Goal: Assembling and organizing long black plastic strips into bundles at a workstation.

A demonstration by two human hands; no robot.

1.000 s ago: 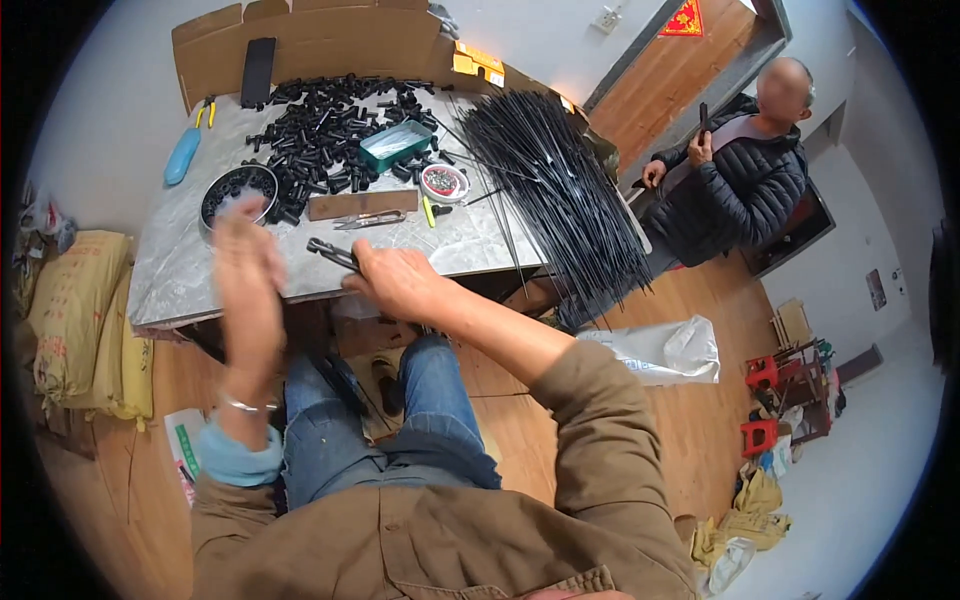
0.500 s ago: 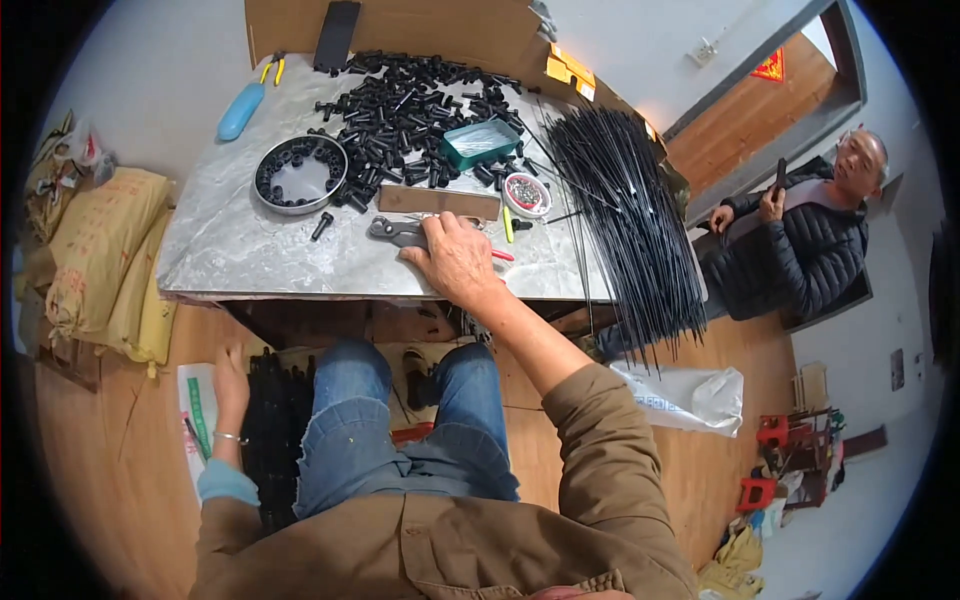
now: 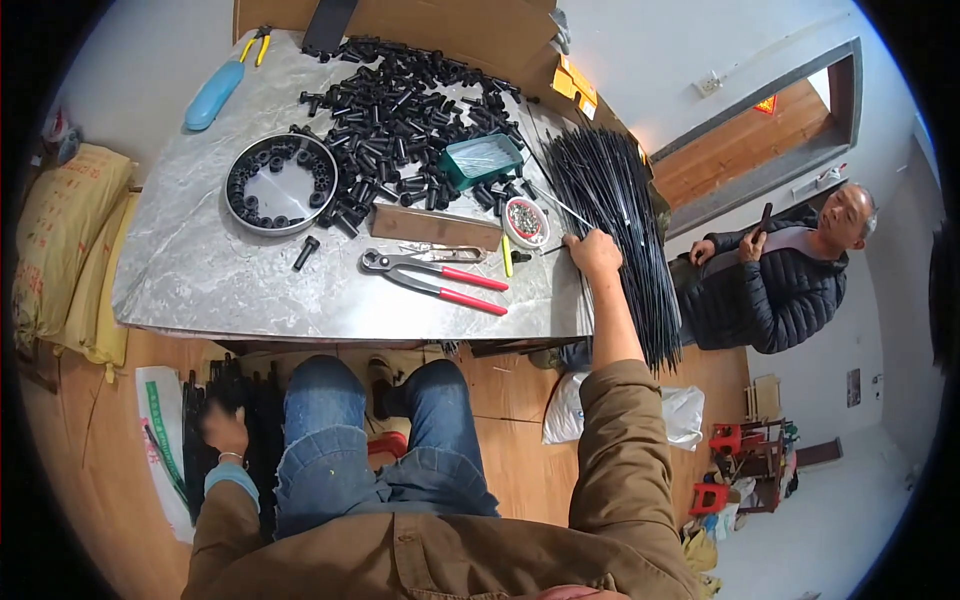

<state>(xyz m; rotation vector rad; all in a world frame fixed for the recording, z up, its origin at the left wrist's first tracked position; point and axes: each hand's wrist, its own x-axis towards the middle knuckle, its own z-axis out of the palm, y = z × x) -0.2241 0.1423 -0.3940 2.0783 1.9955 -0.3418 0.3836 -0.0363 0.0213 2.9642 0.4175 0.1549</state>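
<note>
My right hand [image 3: 597,254] is at the right of the table, its fingers curled in at the left side of a big bundle of thin black rods [image 3: 632,205]. They close around a rod there; its far length is lost among the others. My left hand [image 3: 226,432] is down by my left knee, over a stack of black rod-like pieces [image 3: 262,400]. Motion smears its fingers, and I cannot make out a hold. End-cutting pincers [image 3: 435,280] with red handles lie on the table, apart from both hands, below a brown block [image 3: 435,226].
A round metal pan [image 3: 282,228] holds black rings. Behind it spreads a heap of black bolt-like parts [image 3: 400,120], beside a green tray [image 3: 458,165] and a small white dish [image 3: 545,222]. Blue-sleeved pliers [image 3: 215,95] lie far left. A person [image 3: 790,265] stands at right holding a phone.
My right hand has let go of the pincers and moved right to the rods. My left hand has moved from beside the black stack to over it. The view has shifted.
</note>
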